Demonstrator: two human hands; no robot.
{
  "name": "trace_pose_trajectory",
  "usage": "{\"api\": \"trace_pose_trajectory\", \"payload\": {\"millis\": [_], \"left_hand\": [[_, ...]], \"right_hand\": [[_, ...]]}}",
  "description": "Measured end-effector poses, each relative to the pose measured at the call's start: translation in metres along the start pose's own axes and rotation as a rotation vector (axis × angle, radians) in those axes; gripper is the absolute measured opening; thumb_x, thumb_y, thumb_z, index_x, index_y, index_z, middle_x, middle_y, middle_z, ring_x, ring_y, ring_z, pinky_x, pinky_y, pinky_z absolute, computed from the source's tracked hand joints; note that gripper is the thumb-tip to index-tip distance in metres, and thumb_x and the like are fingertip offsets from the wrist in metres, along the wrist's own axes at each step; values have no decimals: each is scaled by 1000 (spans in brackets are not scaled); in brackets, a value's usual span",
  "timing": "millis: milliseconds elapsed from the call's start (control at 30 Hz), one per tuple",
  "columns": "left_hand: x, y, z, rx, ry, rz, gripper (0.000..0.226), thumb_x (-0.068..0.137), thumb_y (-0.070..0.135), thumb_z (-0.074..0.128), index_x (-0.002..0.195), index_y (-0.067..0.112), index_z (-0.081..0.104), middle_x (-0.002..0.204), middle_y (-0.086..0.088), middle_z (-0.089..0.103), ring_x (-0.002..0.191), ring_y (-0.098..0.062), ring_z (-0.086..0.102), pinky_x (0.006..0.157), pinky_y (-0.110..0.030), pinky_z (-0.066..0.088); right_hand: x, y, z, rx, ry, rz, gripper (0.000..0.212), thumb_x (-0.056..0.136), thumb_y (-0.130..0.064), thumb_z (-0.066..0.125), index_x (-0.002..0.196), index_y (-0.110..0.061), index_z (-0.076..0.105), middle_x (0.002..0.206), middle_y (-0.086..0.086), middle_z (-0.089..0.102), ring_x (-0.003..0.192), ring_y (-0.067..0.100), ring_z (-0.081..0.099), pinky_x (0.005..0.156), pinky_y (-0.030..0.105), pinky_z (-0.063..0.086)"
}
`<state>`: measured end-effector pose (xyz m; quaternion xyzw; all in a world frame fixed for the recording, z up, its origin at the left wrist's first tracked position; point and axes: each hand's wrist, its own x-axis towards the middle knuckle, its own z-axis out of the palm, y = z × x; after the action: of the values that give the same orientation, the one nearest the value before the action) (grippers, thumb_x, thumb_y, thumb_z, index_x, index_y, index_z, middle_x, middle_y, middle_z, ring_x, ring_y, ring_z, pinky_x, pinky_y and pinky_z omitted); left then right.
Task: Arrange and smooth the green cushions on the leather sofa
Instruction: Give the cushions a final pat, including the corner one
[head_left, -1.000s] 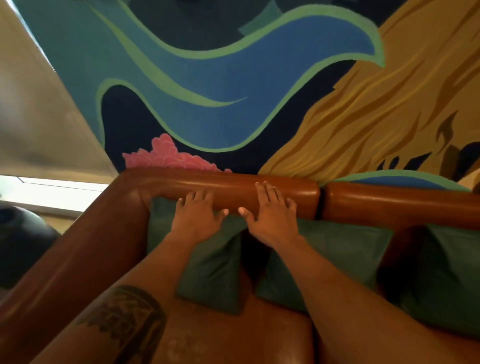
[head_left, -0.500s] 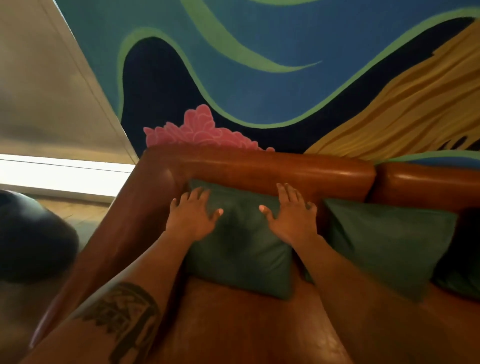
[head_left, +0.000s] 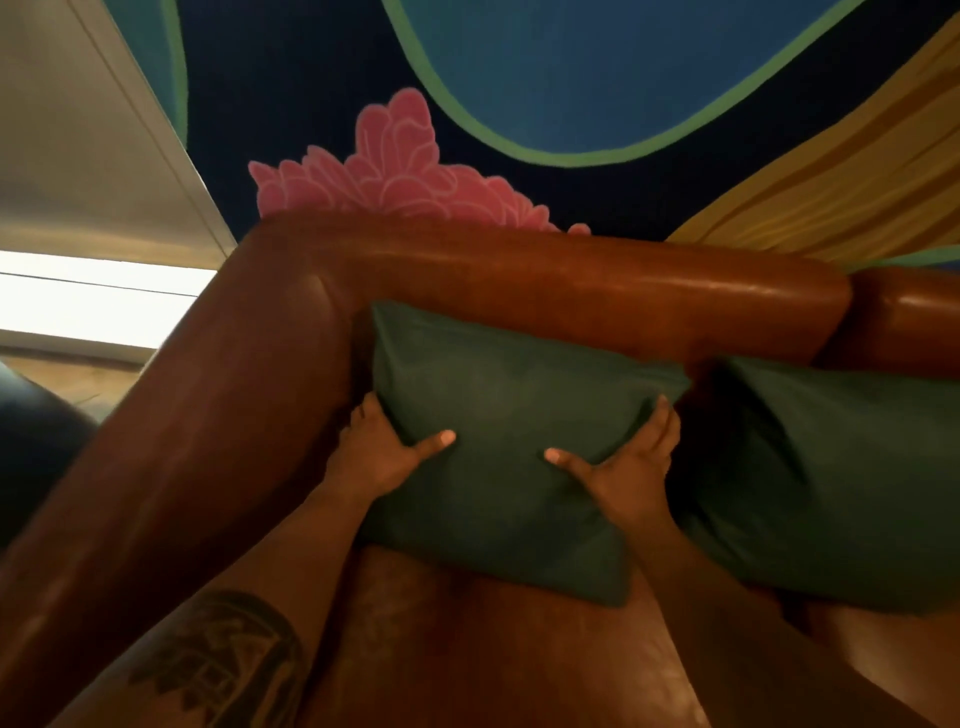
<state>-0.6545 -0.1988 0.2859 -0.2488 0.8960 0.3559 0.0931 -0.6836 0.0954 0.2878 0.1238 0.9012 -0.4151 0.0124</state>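
A dark green cushion (head_left: 509, 415) leans against the backrest in the left corner of the brown leather sofa (head_left: 571, 280). My left hand (head_left: 379, 452) grips its left edge, thumb across the front and fingers tucked behind. On the cushion's right edge my right hand (head_left: 628, 467) holds it the same way, thumb pointing inward. A second green cushion (head_left: 831, 478) leans beside it on the right, its left edge touching the first.
The sofa's left armrest (head_left: 208, 441) runs down the left side. A painted mural wall (head_left: 519, 104) rises behind the backrest. A dark rounded object (head_left: 36, 457) sits left of the armrest, with a bright window strip (head_left: 93, 306) beyond. Bare seat leather (head_left: 493, 649) lies below the cushions.
Both hands slid from flat on the cushion's upper front down to its side edges and closed around them. The view moved closer and left toward the corner.
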Motion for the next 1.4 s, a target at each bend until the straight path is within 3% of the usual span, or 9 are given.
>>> {"api": "trace_pose_trajectory", "payload": {"millis": [133,267,400,567,933,1033,1167,1233,1400], "left_hand": [[9,-10,16,-244,42,-23,162,23,94,79,154,16,24,157,-9,42,142,-30,46,116,-49,42],[11,-11,24,-375,40,4,122,50,59,98,147,15,38,147,-3,54,131,-22,55,107,-34,45],[6,-13,21,-385,94,46,120,40,74,89,138,18,47,136,-1,64,122,-21,63,105,-42,51],[-16,-22,24,-484,273,135,78,64,44,97,126,24,54,126,6,66,113,-12,64,97,-33,52],[-4,-33,39,-481,297,219,79,69,49,91,134,24,54,136,-1,63,122,-14,61,104,-34,50],[4,-37,41,-480,251,185,97,58,67,83,137,22,49,139,-4,59,127,-18,58,111,-45,47],[-18,-26,39,-246,535,220,107,73,57,85,154,9,32,162,-17,31,150,-34,30,125,-45,24],[-42,-23,42,-5,706,467,91,91,49,71,158,7,28,169,-19,18,155,-39,18,127,-51,17],[-40,-31,74,616,413,872,97,91,60,60,166,19,14,174,-6,3,160,-31,6,126,-57,16]], "right_hand": [[8,17,21,211,14,25,167,43,-57,99,166,-24,-9,172,11,9,158,26,17,129,44,21],[15,18,27,372,-29,32,163,49,-37,105,162,-39,-13,158,-2,41,139,13,49,118,33,39],[8,17,29,456,38,-30,154,55,-23,104,165,-31,-3,143,-9,43,131,7,49,107,21,38],[1,3,24,497,51,-187,146,56,-16,103,165,-28,7,151,-16,32,127,-14,46,100,-2,35],[9,15,32,433,27,-229,143,61,-15,101,166,-24,4,134,-44,22,113,-40,35,95,-6,33],[14,17,32,366,-5,-251,147,61,-21,102,166,-21,-2,149,-32,24,127,-29,36,108,3,35],[3,14,25,133,299,-289,135,67,-61,91,165,-13,12,167,16,20,155,30,21,127,55,24],[-19,8,26,-20,403,-482,108,83,-61,76,163,-11,22,166,20,23,156,36,20,126,62,17],[-36,6,76,-500,60,-915,88,94,-63,58,167,-29,20,177,5,4,163,26,-1,126,64,5]]}}
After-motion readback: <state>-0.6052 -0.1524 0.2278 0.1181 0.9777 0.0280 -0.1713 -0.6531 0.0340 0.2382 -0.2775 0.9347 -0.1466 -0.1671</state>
